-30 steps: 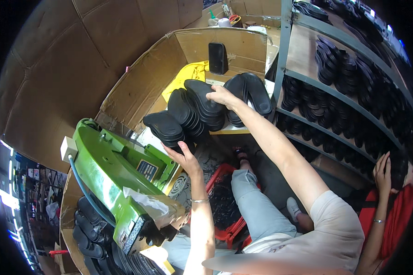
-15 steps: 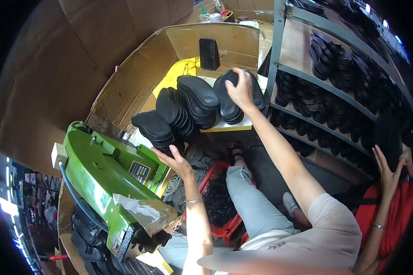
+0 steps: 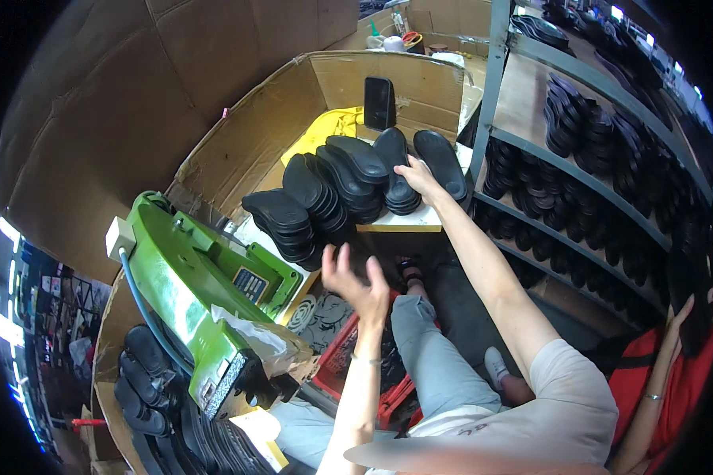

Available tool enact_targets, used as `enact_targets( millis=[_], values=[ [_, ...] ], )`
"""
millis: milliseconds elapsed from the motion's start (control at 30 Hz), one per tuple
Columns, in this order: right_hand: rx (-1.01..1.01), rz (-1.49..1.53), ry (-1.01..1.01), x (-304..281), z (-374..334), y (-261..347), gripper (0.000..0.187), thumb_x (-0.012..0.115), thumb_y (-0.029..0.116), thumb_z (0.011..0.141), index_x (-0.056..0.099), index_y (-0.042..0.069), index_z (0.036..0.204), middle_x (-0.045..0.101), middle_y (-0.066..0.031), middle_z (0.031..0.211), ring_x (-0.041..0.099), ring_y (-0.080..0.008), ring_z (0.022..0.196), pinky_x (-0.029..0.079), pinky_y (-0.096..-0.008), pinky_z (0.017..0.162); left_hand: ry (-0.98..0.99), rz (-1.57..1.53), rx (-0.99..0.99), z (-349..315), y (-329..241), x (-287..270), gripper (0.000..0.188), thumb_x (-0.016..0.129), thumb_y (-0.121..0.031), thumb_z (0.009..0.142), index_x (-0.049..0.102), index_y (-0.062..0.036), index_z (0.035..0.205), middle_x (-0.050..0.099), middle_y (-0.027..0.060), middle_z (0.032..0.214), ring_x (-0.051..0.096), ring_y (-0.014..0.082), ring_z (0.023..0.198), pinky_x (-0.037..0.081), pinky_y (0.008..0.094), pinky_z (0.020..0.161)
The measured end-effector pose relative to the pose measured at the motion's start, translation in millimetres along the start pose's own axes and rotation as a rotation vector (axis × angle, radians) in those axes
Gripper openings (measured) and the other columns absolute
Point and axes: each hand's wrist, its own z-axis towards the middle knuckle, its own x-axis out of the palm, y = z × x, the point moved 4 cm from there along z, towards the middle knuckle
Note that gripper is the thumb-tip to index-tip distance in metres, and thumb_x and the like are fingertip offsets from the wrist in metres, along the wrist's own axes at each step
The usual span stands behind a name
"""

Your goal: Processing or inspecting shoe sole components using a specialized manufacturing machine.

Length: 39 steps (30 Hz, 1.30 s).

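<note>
Several stacks of black shoe soles (image 3: 307, 186) stand in a row on a white-topped table. My right hand (image 3: 421, 180) is at the right side of one stack (image 3: 394, 150), its thumb and fingers closed on the upper sole; part of the grip is hidden. Just right of it lies another black sole (image 3: 440, 162). Lower down, my left hand (image 3: 360, 291) hangs in the air with fingers spread and nothing in it, near the leftmost stack (image 3: 276, 218).
A green machine (image 3: 178, 277) stands to my left, with a box of soles (image 3: 146, 380) below. A red crate (image 3: 348, 368) sits by my legs. Cardboard walls (image 3: 277, 103) border the table. Shelves of soles (image 3: 523, 119) rise at right, beside a co-worker in red (image 3: 665, 372).
My right hand has slid down from the top of the sole stack to its side. My left hand has moved right, away from the leftmost stack. The view has shifted slightly.
</note>
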Motion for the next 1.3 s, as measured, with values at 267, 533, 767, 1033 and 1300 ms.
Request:
enact_targets(
  millis=[267,533,767,1033,1300],
  values=[
    [-0.337,-0.713,-0.242,-5.7,-20.4,40.8,0.087,0.069,0.013,0.064,0.028,0.008,0.141,0.027,-0.0258,0.143,0.027,-0.0374,0.134,0.031,-0.0464,0.104,0.186,0.252,0.105,96.8,-25.4,82.3,0.056,0.061,0.003,0.067,0.048,0.0018,0.121,0.035,0.0249,0.134,0.034,0.0418,0.124,0.028,0.0473,0.104],
    [-0.668,-1.106,0.066,41.1,-36.4,52.9,0.052,0.055,0.006,0.073,0.048,-0.003,0.124,0.045,-0.0259,0.131,0.041,-0.0354,0.126,0.035,-0.043,0.102,0.162,0.19,0.166,78.4,5.2,85.5,0.042,0.061,0.002,0.069,0.055,0.0081,0.11,0.043,0.0257,0.124,0.044,0.0396,0.112,0.036,0.0416,0.097],
    [-0.943,-0.914,-0.049,56.8,-72.5,65.9,0.038,0.053,0.004,0.075,0.054,-0.006,0.113,0.057,-0.024,0.115,0.053,-0.0354,0.114,0.044,-0.0396,0.095,0.21,0.048,0.071,74.8,11.2,70.7,0.038,0.061,-0.001,0.073,0.057,0.0074,0.11,0.048,0.023,0.124,0.049,0.0363,0.112,0.041,0.0396,0.096],
    [-1.131,-1.002,-0.185,89.0,-98.1,84.5,0.013,0.053,0.005,0.073,0.054,0.003,0.086,0.055,-0.0144,0.084,0.058,-0.029,0.082,0.051,-0.0352,0.066,0.191,-0.199,0.078,-24.4,8.8,-6.8,0.016,0.059,0.002,0.078,0.063,-0.0014,0.093,0.063,0.0145,0.095,0.063,0.025,0.086,0.051,0.031,0.072],
    [-1.026,-0.96,0.015,87.6,-104.9,92.5,0.075,0.045,-0.013,0.063,0.035,0.001,0.135,0.048,-0.0235,0.122,0.045,-0.0382,0.115,0.035,-0.0413,0.1,-0.328,0.26,-0.137,-66.7,139.3,-230.8,0.014,0.06,-0.009,0.08,0.061,-0.0008,0.092,0.062,0.0154,0.082,0.06,0.0324,0.077,0.049,0.0389,0.07]
  ],
)
